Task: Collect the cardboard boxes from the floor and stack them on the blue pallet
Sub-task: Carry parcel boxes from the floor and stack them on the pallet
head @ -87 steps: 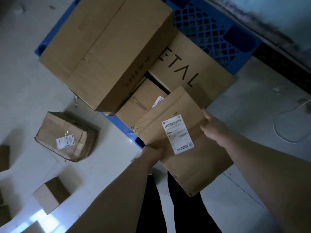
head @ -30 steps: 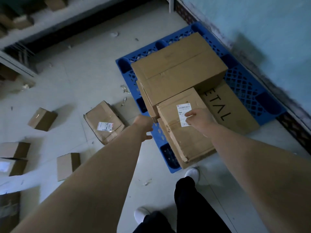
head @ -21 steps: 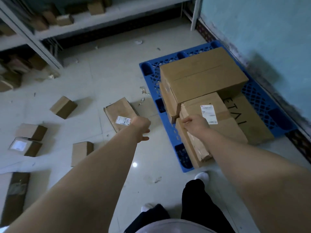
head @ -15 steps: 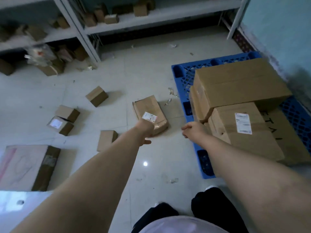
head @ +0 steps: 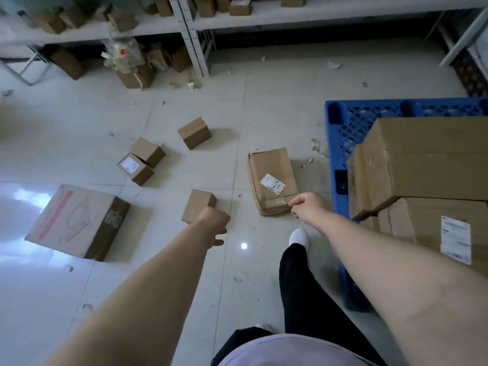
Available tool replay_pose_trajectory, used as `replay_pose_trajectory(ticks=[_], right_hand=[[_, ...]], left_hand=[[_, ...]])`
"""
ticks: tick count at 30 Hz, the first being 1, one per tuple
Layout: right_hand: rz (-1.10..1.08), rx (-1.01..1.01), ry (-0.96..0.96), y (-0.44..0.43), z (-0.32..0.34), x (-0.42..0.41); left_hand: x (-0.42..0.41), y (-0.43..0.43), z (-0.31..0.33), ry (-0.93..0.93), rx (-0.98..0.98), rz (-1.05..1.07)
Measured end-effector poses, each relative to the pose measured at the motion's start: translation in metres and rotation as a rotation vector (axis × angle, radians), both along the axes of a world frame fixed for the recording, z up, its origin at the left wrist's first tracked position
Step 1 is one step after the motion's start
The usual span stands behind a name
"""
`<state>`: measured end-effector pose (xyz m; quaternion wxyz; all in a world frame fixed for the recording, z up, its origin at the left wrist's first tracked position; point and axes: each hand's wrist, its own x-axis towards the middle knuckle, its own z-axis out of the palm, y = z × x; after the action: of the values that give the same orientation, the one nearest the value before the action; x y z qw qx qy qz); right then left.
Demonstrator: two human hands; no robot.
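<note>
The blue pallet point(head: 351, 122) lies at the right with stacked cardboard boxes: a large box point(head: 427, 157) on top and a labelled box point(head: 435, 228) below it. On the floor lie a long labelled box point(head: 272, 178), a small box point(head: 198, 204), a flat wide box point(head: 76, 220), two touching small boxes point(head: 140, 162) and another small box point(head: 194, 132). My left hand point(head: 214, 220) hangs over the small box with loosely curled fingers, holding nothing. My right hand point(head: 309, 207) hovers by the long box's near end, fingers loosely curled, holding nothing.
Metal shelving point(head: 190, 35) with several boxes runs along the far wall. Paper scraps point(head: 317, 151) litter the tiled floor near the pallet. My white shoe point(head: 298, 237) and dark trouser leg stand between the arms.
My right hand has let go of the labelled box, which now rests on the pallet stack. I turned left toward the floor boxes, and both hands now reach out over them holding nothing.
</note>
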<state>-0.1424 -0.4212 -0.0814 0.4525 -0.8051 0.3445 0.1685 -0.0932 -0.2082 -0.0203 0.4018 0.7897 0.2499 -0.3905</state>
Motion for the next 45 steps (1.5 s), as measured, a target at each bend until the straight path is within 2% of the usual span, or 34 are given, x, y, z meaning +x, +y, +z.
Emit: replay_pose_trajectory(ticks=[5, 8, 11, 15, 18, 24, 33, 41, 45], right_hand=[[0.002, 0.019, 0.052, -0.049, -0.031, 0.073], [-0.008, 0.033, 0.122, -0.088, -0.052, 0.119], [-0.006, 0.019, 0.193, -0.124, -0.082, 0.162], [-0.049, 0.024, 0.218, -0.152, -0.126, 0.217], [-0.087, 0.053, 0.221, -0.159, -0.164, 0.246], [-0.231, 0.082, 0.236, -0.171, -0.255, 0.266], [-0.311, 0.121, 0.312, -0.176, -0.422, 0.288], [-0.335, 0.056, 0.36, -0.175, -0.532, 0.293], [-0.322, 0.146, 0.356, -0.181, -0.565, 0.291]], left_hand=[[0.076, -0.056, -0.039, 0.001, 0.006, 0.017], [0.128, -0.098, -0.072, 0.062, 0.009, -0.033], [0.17, -0.135, -0.101, 0.113, -0.019, 0.061], [0.213, -0.162, -0.149, 0.177, -0.018, 0.113], [0.239, -0.168, -0.19, 0.22, 0.022, 0.058], [0.283, -0.165, -0.282, 0.206, 0.105, -0.058], [0.318, -0.16, -0.455, 0.191, 0.174, -0.125], [0.319, -0.161, -0.578, 0.201, 0.234, -0.041], [0.32, -0.162, -0.611, 0.201, 0.174, 0.022]])
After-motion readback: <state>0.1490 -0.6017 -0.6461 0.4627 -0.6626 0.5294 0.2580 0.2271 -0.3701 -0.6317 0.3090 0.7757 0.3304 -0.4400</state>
